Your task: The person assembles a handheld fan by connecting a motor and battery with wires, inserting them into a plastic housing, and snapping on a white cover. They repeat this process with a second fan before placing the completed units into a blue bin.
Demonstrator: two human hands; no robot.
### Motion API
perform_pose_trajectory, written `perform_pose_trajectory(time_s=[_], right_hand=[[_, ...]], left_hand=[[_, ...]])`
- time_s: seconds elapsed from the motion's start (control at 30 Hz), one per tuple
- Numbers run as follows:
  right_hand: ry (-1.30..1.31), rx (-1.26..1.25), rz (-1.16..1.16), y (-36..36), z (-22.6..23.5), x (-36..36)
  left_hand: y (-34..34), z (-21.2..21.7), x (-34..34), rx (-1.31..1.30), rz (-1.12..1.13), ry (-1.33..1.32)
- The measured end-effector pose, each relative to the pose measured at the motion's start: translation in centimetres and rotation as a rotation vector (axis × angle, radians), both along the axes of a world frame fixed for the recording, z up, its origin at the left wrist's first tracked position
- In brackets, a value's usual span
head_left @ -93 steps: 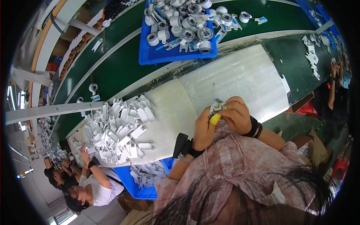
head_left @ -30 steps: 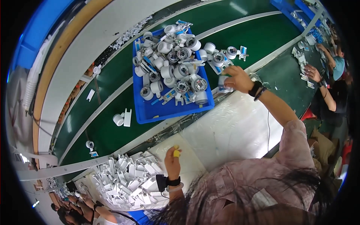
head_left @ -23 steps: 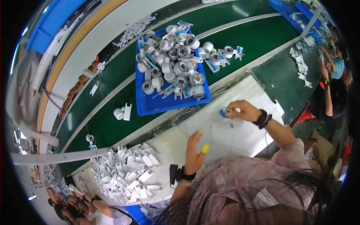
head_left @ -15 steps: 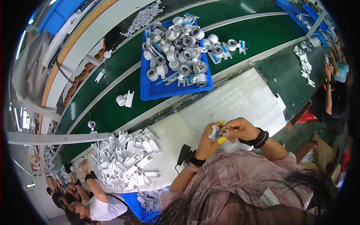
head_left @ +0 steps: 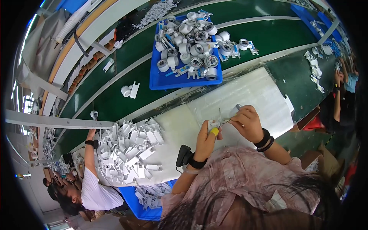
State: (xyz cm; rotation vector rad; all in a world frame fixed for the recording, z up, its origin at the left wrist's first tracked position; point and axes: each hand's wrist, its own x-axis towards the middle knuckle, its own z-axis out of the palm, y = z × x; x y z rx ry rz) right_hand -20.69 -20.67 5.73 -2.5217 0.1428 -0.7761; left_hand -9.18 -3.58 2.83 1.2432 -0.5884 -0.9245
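My left hand (head_left: 204, 143), with a yellow cover on a fingertip, is closed around a small white plastic part (head_left: 213, 123). A thin upright strand sticks up from beside that part. Just to the right, the fingertips of my right hand (head_left: 249, 124) pinch a thin wire (head_left: 225, 120) that stretches toward the white part. Past the right hand's fingers shows a grey rounded piece (head_left: 238, 107); whether the hand touches it I cannot tell. Both hands are over the pale sheet (head_left: 245, 92) on the bench.
Left of my hands lies a heap of white plastic brackets (head_left: 130, 149). Beyond the bench, a blue tray (head_left: 165, 82) full of round white assemblies stands by the green belt (head_left: 111, 94). A blue bin (head_left: 134, 203) sits at lower left. A co-worker's arm (head_left: 91, 155) reaches past the heap.
My hands have drawn apart, the left moving left and the right slightly right, and the wire between them now shows. The co-worker at left has stretched an arm forward.
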Motion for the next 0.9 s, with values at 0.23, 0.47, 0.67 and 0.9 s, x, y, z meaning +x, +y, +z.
perform_pose_trajectory(time_s=[0.23, 0.47, 0.67, 0.9], right_hand=[[-0.183, 0.298, -0.010, 2.1, -0.1, 0.0], [-0.128, 0.295, 0.128, 2.7, 0.0, -0.1], [-0.188, 0.204, 0.131, 2.9, 0.2, -0.1], [-0.209, 0.184, 0.128, 3.0, -0.1, -0.2]], left_hand=[[-0.2, 2.5, -0.7, 0.009, 0.031, 0.332], [0.2, 2.6, -1.2, -0.003, -0.019, 0.178], [0.8, 2.7, -1.6, -0.053, -0.037, 0.162], [0.9, 3.0, -1.9, -0.039, -0.035, 0.105]])
